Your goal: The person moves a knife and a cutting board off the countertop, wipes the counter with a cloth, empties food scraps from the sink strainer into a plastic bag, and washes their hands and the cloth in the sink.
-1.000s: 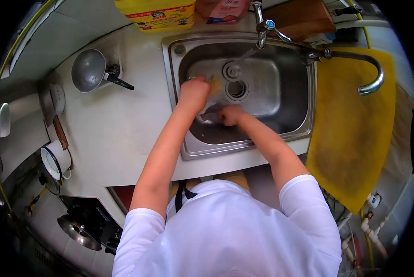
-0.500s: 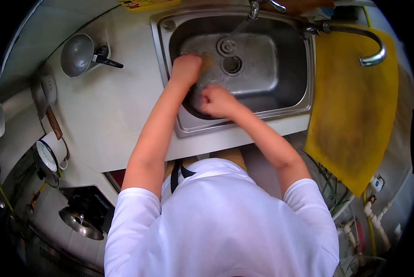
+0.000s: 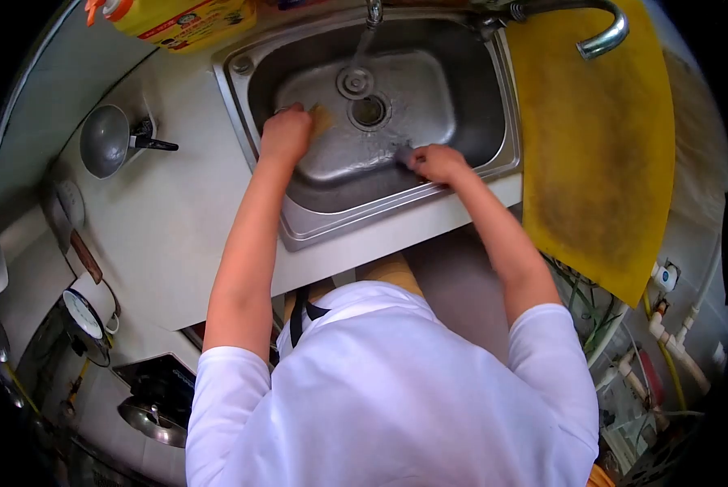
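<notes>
Since the earlier frame, the right hand (image 3: 437, 162) has moved rightward, away from the left hand (image 3: 285, 130), along the front of the sink (image 3: 308, 231). At the far left shows a white pot (image 3: 94, 302); farther back, a grey pan (image 3: 104, 142) with a black handle sits on the table (image 3: 169, 219), and a yellow jug (image 3: 189, 24) stands behind. Left hand is closed round a yellowish sponge or cloth (image 3: 321, 120), inside the basin's left part. Water runs from the tap (image 3: 374, 11) near the drain hole (image 3: 369, 112). Right hand has its fingers curled on a small dark thing (image 3: 403, 154), too blurred to name, right of the drain and nearer the person. Beyond lies a yellow mat (image 3: 595, 146), with a curved spout (image 3: 607, 42) over it.
</notes>
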Motion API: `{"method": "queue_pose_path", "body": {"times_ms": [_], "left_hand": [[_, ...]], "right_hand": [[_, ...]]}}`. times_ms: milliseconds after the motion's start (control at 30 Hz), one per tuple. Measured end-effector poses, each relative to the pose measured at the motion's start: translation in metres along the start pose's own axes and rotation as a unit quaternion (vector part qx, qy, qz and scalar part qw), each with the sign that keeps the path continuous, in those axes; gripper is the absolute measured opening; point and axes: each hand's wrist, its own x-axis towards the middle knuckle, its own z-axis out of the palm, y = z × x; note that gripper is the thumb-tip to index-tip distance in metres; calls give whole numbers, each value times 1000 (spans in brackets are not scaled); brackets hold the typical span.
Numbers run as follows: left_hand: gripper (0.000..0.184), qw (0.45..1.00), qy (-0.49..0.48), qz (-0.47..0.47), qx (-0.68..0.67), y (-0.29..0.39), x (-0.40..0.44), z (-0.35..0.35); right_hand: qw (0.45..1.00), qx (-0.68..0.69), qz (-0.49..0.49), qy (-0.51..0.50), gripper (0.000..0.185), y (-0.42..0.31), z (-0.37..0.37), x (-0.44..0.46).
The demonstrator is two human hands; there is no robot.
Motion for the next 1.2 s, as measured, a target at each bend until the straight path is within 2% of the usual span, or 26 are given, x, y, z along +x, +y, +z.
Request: {"method": "queue_pose_path", "body": {"times_ms": [67,100,167,200,267,367,467,533,600,667,733,767,833,867,900,933,1000,1033,1067,1100,1133,1167,1200], "left_hand": [[12,1000,-7,7,5,2,1,2],[12,1000,-9,-8,2,3,0,2],[13,1000,-7,-26,1,1,3,4],[13,1000,-26,-9,13,-2,4,8],[14,999,-48,6,20,0,1,18],[16,997,-79,-3,4,6,2,30],[18,992,-126,-9,-2,5,2,45],[20,987,-153,-44,-22,11,0,44],[22,985,-157,-67,-22,22,-1,42],[24,967,-256,-2,16,23,-2,52],[25,958,-285,-12,14,27,-5,61],[26,950,-313,-15,8,28,-6,64],[25,958,-285,-13,18,31,-11,59],[24,967,-255,-6,27,33,-9,57],[25,972,-229,-41,-35,36,-4,54],[25,973,-225,-46,-33,36,2,54],[27,947,-107,-45,-298,31,22,60],[34,888,-91,-104,-438,28,35,79],[34,890,-83,-106,-436,28,47,75],[40,803,-70,-185,-562,31,59,67],[46,692,-53,-255,-673,34,70,59],[46,693,-44,-254,-673,38,79,50],[51,633,-10,-310,-709,40,87,41]], "right_hand": [[995,-75,65,-1,30,22,-8,23],[995,-75,66,0,30,33,-9,33],[963,-229,133,58,29,46,-12,53],[963,-229,133,58,29,43,-15,50],[992,-96,-12,76,29,28,-24,26],[988,99,-116,10,25,6,-15,-6],[990,62,-120,-36,24,-14,-26,-36],[991,37,-126,-2,24,6,-24,-21],[996,-89,13,-3,25,33,-30,8],[971,-230,48,36,24,68,-29,40],[935,-334,1,117,24,86,-43,60],[935,-333,-5,119,24,87,-49,75],[908,-330,-39,255,23,79,-68,92],[907,-330,-43,257,23,73,-74,100],[934,-183,-41,304,23,54,-84,104],[938,-31,-40,342,23,36,-90,110],[913,153,-126,358,27,11,-87,138],[898,250,-145,333,24,-10,-87,142],[874,344,-163,302,22,-32,-86,145],[853,404,-185,273,20,-43,-74,169],[828,461,-206,242,19,-51,-64,193],[827,458,-215,243,19,-65,-67,192],[802,537,-185,186,19,-78,-68,182]]}}
